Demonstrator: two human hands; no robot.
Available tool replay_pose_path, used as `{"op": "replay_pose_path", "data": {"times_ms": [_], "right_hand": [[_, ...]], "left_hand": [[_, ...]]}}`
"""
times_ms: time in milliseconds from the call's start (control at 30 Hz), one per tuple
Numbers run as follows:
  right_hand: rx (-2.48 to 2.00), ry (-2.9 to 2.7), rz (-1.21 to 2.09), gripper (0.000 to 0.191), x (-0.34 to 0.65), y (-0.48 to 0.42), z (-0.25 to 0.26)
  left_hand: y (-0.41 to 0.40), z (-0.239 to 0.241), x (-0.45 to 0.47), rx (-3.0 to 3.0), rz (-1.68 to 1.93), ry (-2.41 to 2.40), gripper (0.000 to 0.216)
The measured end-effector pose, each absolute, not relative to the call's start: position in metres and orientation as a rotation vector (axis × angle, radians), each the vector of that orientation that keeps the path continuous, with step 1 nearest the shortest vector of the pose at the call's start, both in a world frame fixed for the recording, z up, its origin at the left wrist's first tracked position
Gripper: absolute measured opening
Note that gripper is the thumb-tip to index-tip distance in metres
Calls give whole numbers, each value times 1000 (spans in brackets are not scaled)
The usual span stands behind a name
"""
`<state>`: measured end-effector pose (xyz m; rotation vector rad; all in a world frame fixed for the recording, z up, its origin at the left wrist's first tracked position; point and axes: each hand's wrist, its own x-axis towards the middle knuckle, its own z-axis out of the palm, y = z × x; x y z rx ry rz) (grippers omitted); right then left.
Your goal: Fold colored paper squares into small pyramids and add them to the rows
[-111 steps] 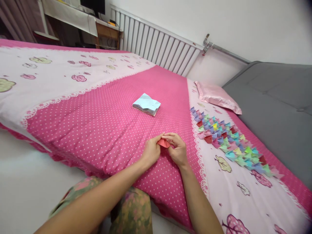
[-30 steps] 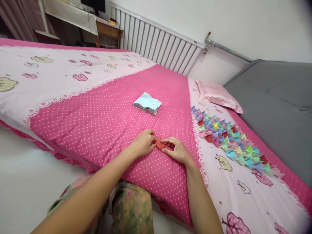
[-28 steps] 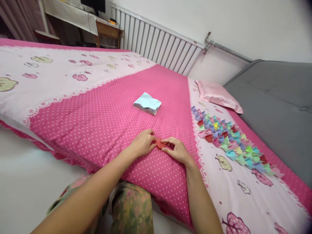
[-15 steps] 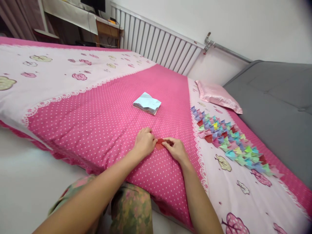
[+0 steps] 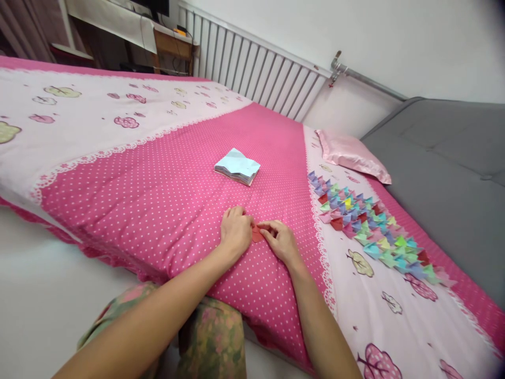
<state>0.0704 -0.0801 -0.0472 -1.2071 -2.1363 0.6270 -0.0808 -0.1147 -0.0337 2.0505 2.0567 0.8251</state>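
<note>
Through the head camera, I saw both bare hands close together, low over the near part of the bedspread [image 5: 158, 200], which was pink with white dots. Between them was a small piece of red folded paper [image 5: 258, 236]. The right hand [image 5: 280, 241] pinched its right edge between the thumb and the forefinger. The left hand [image 5: 235, 230], with its back turned to me, held the left end with curled fingers; I could not tell exactly where its thumb was pressing. I also could not tell whether the paper touched the cloth below it.

Further away from the hands, on the same dotted cloth, lay a pad of light blue paper sheets [image 5: 239, 165], with its top sheet uneven. To the right, past the lace trim [image 5: 330, 299], many origami pieces [image 5: 372, 250] stood in close rows, in purple, green, red, yellow, pink and turquoise; their pointed shapes looked to me like little boats. Behind these rows, a shiny pink pillow [image 5: 353, 155] lay near the grey headboard [image 5: 442, 142].
</note>
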Motion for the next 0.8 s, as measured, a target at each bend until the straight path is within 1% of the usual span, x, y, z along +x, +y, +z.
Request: {"op": "replay_pose_path", "data": {"times_ms": [200,433,633,800], "right_hand": [[-1274,-2141,529,22,66,-81,-48],[-1341,-2067,587,20,64,-79,-52],[-1333,-2071,699,31,69,-76,-55],[-1336,-2092,773,44,72,-77,-51]], "left_hand": [[-116,-33,-80,2043,796,2093,20],[-114,-30,-77,1957,743,2130,18],[-111,-30,-79,1882,742,2078,19],[-111,-33,-83,1924,716,2036,25]]}}
